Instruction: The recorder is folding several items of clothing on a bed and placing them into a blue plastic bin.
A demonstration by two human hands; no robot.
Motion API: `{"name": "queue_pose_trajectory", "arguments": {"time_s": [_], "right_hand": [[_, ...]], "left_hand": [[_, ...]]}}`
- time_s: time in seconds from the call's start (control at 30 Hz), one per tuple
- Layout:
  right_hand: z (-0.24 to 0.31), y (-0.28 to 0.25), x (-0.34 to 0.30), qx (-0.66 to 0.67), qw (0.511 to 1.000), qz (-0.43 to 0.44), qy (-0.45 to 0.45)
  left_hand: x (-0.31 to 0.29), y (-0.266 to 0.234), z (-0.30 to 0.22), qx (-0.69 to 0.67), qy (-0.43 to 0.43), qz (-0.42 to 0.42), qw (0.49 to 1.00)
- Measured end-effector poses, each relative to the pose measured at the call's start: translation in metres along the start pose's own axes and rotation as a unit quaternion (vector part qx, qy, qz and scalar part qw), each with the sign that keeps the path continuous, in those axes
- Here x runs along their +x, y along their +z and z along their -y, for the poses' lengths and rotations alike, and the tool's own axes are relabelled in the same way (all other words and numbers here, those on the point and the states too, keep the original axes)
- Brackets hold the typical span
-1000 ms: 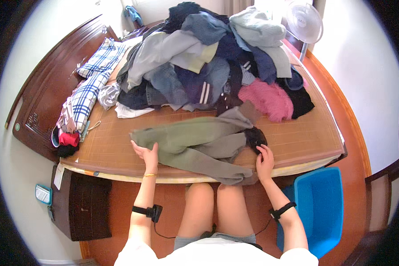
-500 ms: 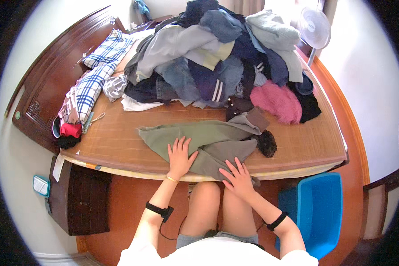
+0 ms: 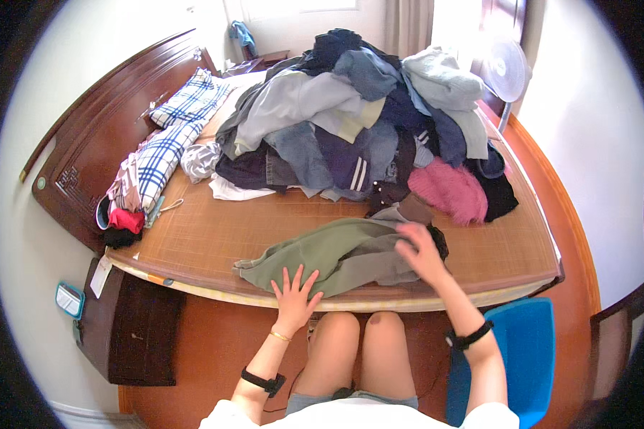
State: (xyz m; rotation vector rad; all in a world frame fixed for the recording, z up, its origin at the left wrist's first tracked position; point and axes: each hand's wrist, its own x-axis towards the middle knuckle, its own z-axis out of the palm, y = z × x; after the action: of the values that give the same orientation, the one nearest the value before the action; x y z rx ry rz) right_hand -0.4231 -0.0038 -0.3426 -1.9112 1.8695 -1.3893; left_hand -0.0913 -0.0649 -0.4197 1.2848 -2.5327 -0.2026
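Note:
An olive-green garment [image 3: 315, 247] with greyish-brown parts lies loosely spread along the near edge of the bed; its kind is not clear. My left hand [image 3: 295, 297] rests on its near left part, fingers spread. Over the garment's right end is my right hand [image 3: 421, 250], its fingers pointing left and apart, with nothing visible in them. Whether it touches the cloth I cannot tell. A brown section of cloth [image 3: 415, 208] sticks out beyond that hand. Something black [image 3: 440, 242] shows partly behind my right wrist.
A large heap of clothes [image 3: 300, 154] covers the bed's far half, with a fluffy pink garment [image 3: 449, 189] at its right. Plaid bedding [image 3: 166, 161] lies by the headboard [image 3: 114, 107]. A blue bin [image 3: 526, 357] stands right of my legs, a dark nightstand [image 3: 139, 329] at left.
My right hand has moved from the near edge up and right over the garment's right end. The garment's near part has been shifted up onto the bed. My left hand stays on the cloth.

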Motion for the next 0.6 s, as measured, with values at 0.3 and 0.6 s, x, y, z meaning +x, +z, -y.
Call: {"name": "queue_pose_trajectory", "arguments": {"time_s": [0.3,0.6], "right_hand": [[-0.111,-0.003,0.058,-0.056,0.983,-0.157,0.072],[-0.136,0.042,0.048,-0.103,0.973,0.11,0.177]], "left_hand": [[0.005,0.005,0.003,0.012,0.001,0.005,1.0],[-0.001,0.013,0.003,0.034,0.001,-0.028,0.999]]}}
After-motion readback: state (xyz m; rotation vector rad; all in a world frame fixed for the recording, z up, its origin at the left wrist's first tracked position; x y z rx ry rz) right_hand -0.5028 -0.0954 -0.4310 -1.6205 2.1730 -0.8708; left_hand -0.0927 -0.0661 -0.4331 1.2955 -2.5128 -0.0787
